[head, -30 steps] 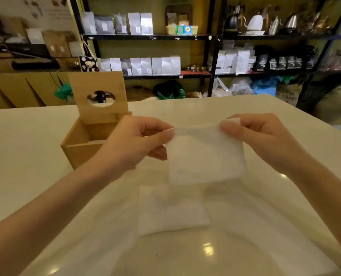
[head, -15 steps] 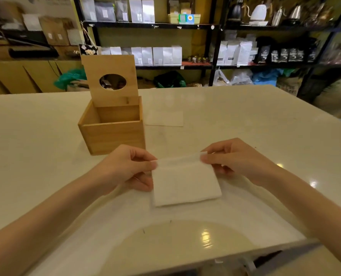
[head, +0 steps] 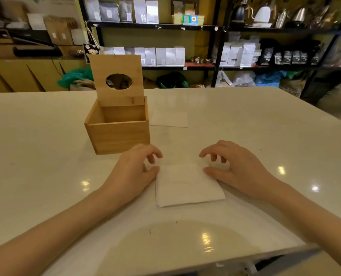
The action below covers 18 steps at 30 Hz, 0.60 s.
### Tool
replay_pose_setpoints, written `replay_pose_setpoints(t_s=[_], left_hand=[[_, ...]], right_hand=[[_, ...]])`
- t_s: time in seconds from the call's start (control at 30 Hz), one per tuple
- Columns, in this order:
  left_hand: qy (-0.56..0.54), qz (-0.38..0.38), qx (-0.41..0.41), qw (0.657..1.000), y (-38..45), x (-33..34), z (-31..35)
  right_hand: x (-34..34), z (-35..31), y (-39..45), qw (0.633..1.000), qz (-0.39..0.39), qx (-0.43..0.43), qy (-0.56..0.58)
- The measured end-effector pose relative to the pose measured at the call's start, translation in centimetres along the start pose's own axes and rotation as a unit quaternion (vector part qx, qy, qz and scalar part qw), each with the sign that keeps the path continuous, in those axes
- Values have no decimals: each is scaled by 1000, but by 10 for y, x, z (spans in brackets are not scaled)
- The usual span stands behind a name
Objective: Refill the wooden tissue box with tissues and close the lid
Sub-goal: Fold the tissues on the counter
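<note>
Folded white tissue stack [head: 187, 186] flat near bench [head: 46, 156] front edge, just in front of open square wooden tissue box [head: 118, 134]; left hand [head: 133, 172] and right hand [head: 237, 170] flank it, fingers loosely curled, thumbs touching side edges, nothing pinched; looks light and limp, so pinch opposite edges, lift whole.

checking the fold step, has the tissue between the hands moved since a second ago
Yes. The tissue has come down: earlier it was held up in the air level with the wooden box, and now it lies flat on the table, nearer than the box.
</note>
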<state>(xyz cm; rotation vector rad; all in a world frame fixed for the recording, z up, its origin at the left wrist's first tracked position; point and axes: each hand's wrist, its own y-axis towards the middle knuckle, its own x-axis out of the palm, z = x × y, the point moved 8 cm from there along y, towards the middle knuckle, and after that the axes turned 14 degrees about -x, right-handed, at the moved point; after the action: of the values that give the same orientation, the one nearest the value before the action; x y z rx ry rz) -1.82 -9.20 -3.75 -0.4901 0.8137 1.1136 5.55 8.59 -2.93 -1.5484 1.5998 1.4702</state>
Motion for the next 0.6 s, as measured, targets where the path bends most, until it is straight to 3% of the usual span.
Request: replay_pose_setpoints(t_s=[0.07,0.17,0.27,0.47,0.6], left_hand=[[99,48,118,987,-11,-1,16],[211,29,218,952,-19,13,30],[202,6,154,967,-4,10,42],[43,29,78,996,55,5,71],[6,60,16,998,91,26,70]], right_hand=[[1,-12,0,990,-21,-94,-99],[8,-13,-1,974,-73,-152,-154],[-2,-11,12,978,-93,-156,-106],[-44,20,71,990,26,-115,-72],[-18,52,104,995,3,-76,-58]])
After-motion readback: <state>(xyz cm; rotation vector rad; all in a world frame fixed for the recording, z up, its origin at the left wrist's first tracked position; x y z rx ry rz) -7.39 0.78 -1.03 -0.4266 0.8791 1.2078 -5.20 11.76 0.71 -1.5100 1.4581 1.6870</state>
